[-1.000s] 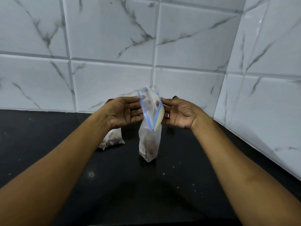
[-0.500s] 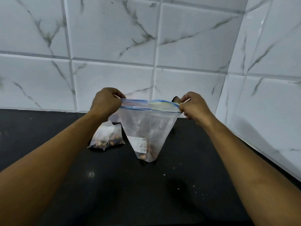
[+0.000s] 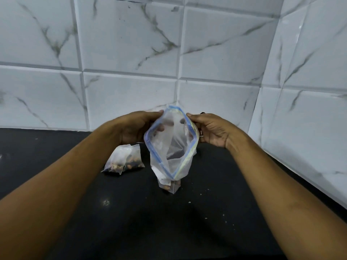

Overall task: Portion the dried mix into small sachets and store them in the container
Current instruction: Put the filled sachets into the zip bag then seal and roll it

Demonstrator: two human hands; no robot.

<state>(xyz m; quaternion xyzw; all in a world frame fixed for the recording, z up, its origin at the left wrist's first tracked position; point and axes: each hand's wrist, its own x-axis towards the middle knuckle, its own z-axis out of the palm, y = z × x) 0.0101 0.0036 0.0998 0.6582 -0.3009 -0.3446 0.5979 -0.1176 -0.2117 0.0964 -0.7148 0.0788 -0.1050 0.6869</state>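
So far, two small filled clear plastic sachets (image 3: 124, 162) lie on the black surface (image 3: 169, 222), below the fingers (image 3: 156, 114) of your left hand (image 3: 135, 128). Those fingers and your right hand (image 3: 212, 130) pinch the blue-rimmed clear zip bag (image 3: 169, 147) open between them; storing seems not yet done.

zip-lock bag (image 3: 170, 147) mouth, stretched flat half a second ago, now spread wide open, left hand (image 3: 138, 128) and right hand (image 3: 212, 129) drawn closer together

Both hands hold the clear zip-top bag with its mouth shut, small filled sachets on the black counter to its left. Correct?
No: the head view shows the mouth of the clear zip-top plastic bag spread open, not shut. The left hand and right hand hold it, with small filled sachets on the black counter to its left.
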